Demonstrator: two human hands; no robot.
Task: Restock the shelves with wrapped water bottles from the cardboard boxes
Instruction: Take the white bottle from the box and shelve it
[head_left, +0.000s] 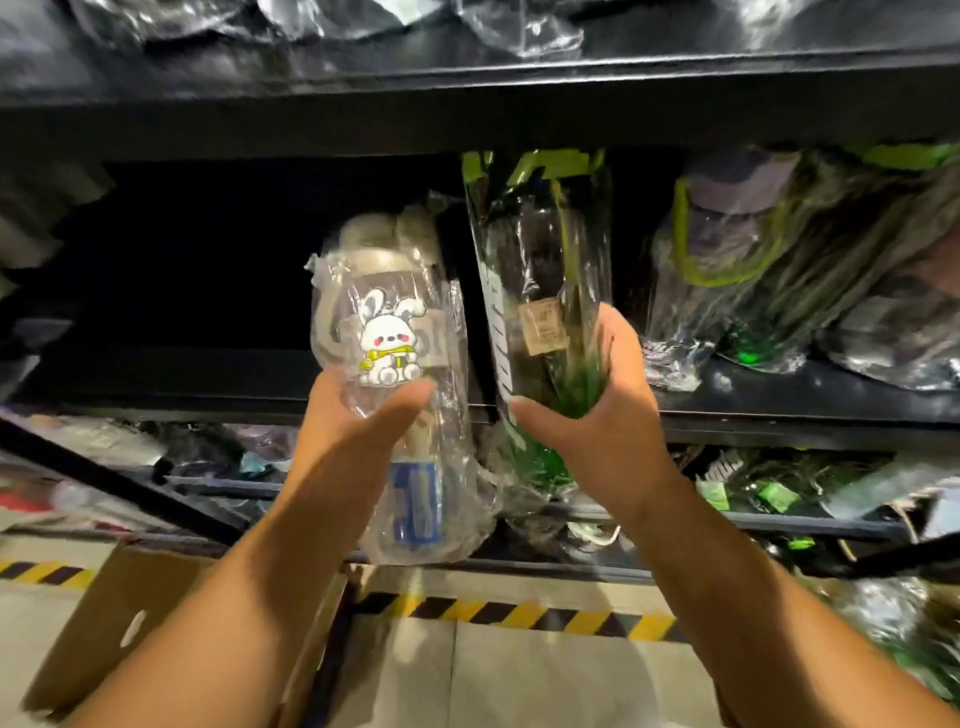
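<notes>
Left hand (363, 410): fingers curled round a wrapped clear bottle (384, 312) with a rabbit picture, held upright before the middle shelf (779, 410).
Right hand (587, 410): grasping a taller wrapped green bottle (545, 270), just beside the first.
More wrapped bottles (753, 249): lying on the shelf, to the right.
Cardboard box (130, 613): on the floor, below the left arm, near striped tape (519, 616).

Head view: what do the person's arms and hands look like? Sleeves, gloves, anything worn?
No gloves on the left hand or the right hand. The forearms are uncovered down to the frame's lower edge, with no sleeve, watch or wristband visible. No rings on the fingers that show.
</notes>
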